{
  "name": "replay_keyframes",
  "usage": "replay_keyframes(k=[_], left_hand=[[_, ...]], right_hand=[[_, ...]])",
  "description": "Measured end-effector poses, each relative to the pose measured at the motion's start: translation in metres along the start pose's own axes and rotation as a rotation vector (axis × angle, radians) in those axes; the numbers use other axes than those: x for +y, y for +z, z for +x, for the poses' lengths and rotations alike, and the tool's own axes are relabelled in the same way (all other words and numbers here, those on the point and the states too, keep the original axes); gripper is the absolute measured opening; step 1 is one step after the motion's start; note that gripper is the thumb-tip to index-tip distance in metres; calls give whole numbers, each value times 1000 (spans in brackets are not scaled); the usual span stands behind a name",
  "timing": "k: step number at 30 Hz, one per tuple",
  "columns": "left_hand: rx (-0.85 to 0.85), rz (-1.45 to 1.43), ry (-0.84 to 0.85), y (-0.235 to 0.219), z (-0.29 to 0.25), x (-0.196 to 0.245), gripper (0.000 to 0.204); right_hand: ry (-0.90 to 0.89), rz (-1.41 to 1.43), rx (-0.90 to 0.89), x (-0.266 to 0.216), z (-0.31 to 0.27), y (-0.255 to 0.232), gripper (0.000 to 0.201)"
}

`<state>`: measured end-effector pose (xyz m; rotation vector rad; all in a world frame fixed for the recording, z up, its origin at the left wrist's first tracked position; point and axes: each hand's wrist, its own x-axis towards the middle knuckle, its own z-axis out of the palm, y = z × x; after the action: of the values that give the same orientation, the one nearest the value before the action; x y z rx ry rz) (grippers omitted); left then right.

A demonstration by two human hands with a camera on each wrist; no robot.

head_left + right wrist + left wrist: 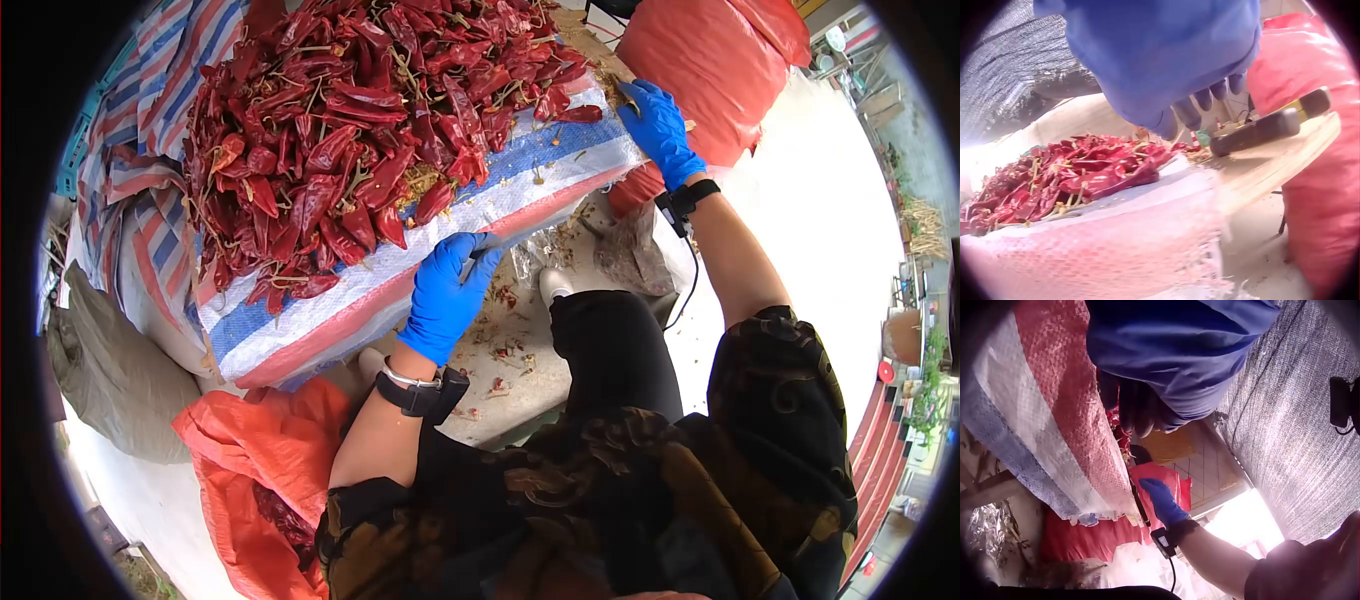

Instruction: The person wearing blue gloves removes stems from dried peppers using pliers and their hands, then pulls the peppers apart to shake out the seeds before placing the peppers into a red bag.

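Hands well apart, both in blue gloves with darkened fingertips. Left hand (445, 300) is at the near edge of the woven sheet striped red, white and blue (330, 312), fingers bent; whether it grips anything, cannot tell. Right hand (660, 135) hangs over the sheet's right end, fingers loosely bent downward, nothing seen in them.

Dried red chili peppers with pale stems (370, 130) lie heaped on the sheet, left of the right hand and beyond the left. Pale wooden board (1313, 147) projects past the sheet's right end; dark tool handle (1257, 132) lies on it, near the right fingertips. Large red sack (700, 70) stands beyond. Open orange-red bag (250, 440), lower left, contains dark red pieces. Pepper scraps (500, 385) are scattered on the floor.
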<state>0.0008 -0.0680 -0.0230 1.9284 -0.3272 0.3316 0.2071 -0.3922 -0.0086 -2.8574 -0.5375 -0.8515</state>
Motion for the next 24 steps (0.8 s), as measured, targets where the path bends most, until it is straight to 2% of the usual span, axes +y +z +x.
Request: replay_keyframes(k=[1,3,4,5,7,8,9,11,13,15,16,17,19,20,21,22,23,24], left_hand=[[4,-6,-9,0,0,-3,14],[28,-24,14,-2,0,-9,14],[33,-19,8,-4,-1,-10,14],[30,-27,-23,-5,-2,-9,15],[31,-28,-53,-8,-5,-9,16],[46,-39,-50,-8,-7,-9,15],[61,-51,-46,-9,-8,-10,15],[80,-75,-71,-12,-12,-7,15],[101,-100,-96,-13,-17,-5,15],[161,-217,-153,-11,-21,-2,22],[169,-215,-156,-10,-21,4,22],[181,-216,-111,-9,-20,12,27],[213,-200,-80,-9,-17,26,32],[249,-107,-8,-11,-13,30,38],[281,-9,56,-14,-11,34,43],[297,-26,85,-19,-10,36,46],[309,-40,115,-25,-9,36,49],[350,-63,158,-28,-8,31,46]], right_hand=[[-6,-2,-10,-5,-2,6,41],[-161,174,-41,-17,-5,16,41],[-50,119,-192,-23,-6,19,39],[-54,126,-195,-29,-6,21,39],[89,97,-216,-37,-4,22,36],[150,241,-242,-39,-1,19,33],[143,246,-238,-40,0,16,33],[312,441,-300,-41,-2,6,31],[238,367,-226,-47,-1,-10,29],[78,249,51,-68,-4,-48,27],[27,253,119,-80,-6,-60,26],[18,260,115,-96,-7,-74,26],[5,655,71,-138,-9,-100,28],[-10,679,58,-159,-9,-109,28],[59,860,-122,-181,-10,-117,28],[128,1036,-316,-201,-11,-124,29],[107,1024,-480,-217,-9,-132,30],[32,1096,-498,-234,-11,-128,30]])
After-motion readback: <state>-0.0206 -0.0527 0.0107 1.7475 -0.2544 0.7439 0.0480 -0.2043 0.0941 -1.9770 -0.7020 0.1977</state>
